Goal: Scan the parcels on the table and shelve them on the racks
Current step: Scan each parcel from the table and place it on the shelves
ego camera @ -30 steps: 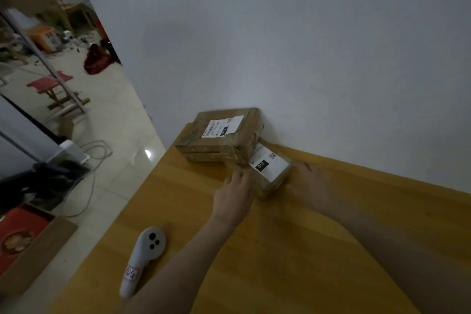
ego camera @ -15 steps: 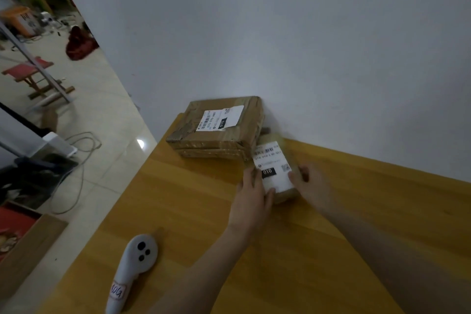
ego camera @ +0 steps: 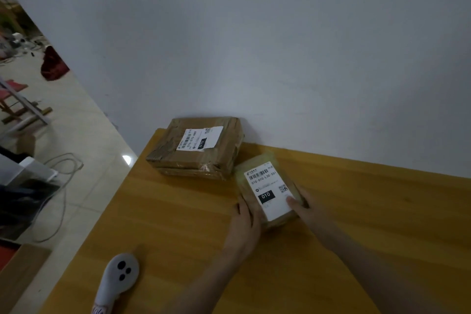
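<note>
Both hands clamp the small parcel (ego camera: 267, 191) — left hand (ego camera: 244, 222) and right hand (ego camera: 305, 209) on opposite edges, label up, mid-surface. Next, likely freeing one hand for the scanner (ego camera: 118, 279) at near left.

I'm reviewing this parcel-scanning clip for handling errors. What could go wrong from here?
The right hand has its thumb on the small parcel label; it might cover codes during scanning. The scanner lies by the table edge, so a reaching left hand could knock it off.
</note>
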Demonstrator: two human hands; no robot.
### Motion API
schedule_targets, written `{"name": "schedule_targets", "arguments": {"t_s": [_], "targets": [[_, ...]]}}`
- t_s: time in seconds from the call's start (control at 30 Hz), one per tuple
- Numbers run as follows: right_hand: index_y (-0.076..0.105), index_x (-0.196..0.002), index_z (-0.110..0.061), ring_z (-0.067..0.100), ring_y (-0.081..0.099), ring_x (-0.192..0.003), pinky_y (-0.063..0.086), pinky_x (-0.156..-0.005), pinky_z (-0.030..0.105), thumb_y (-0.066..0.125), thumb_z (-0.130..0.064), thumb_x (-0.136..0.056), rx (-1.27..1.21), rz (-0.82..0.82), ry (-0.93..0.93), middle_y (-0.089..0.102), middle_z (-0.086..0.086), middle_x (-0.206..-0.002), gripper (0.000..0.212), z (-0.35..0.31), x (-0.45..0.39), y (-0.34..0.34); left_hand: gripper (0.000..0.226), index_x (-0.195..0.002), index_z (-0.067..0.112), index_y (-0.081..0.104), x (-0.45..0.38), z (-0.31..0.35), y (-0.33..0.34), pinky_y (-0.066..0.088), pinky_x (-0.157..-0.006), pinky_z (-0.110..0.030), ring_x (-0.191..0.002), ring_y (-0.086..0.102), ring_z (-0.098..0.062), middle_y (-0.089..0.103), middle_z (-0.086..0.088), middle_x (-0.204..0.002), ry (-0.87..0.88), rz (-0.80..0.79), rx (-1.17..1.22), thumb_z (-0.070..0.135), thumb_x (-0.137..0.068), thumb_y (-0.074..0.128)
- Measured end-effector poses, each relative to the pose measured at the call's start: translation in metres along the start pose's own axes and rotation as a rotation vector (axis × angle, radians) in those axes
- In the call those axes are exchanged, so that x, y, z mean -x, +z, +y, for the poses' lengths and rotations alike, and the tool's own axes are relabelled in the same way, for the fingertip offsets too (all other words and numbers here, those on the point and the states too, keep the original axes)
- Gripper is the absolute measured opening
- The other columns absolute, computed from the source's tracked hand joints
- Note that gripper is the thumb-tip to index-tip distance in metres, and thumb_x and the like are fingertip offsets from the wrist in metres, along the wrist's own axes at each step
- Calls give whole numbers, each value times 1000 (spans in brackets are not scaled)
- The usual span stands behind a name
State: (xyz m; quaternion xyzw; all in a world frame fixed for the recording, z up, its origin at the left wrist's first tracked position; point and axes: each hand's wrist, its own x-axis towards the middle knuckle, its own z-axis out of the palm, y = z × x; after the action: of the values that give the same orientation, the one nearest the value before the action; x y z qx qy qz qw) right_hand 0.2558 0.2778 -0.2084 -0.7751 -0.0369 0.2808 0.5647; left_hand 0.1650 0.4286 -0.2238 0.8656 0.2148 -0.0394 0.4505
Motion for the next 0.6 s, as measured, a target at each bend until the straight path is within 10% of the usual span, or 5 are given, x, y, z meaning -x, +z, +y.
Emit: {"name": "schedule_targets", "arguments": {"t_s": [0.27, 0.6], "targets": [[37, -140, -33, 21, 60, -109, 57, -84, 39, 59, -28, -85, -213, 108, -66, 57, 4, -129, 59, 10, 46, -47, 85, -149, 46, -11, 23, 32, 25, 50, -99, -43, -127, 48, -20, 29, 0, -152, 111, -63, 178, 83, -80, 22], [41, -127, -42, 15, 63, -98, 58, -66, 25, 58, -30, -81, -308, 249, -208, 62, -10, -112, 50, -5, 152, -137, 66, -141, 53, 20, 101, 136, 51, 57, -85, -34, -117, 60, -14, 51, 12, -138, 239, -162, 671, 40, -91, 61]]}}
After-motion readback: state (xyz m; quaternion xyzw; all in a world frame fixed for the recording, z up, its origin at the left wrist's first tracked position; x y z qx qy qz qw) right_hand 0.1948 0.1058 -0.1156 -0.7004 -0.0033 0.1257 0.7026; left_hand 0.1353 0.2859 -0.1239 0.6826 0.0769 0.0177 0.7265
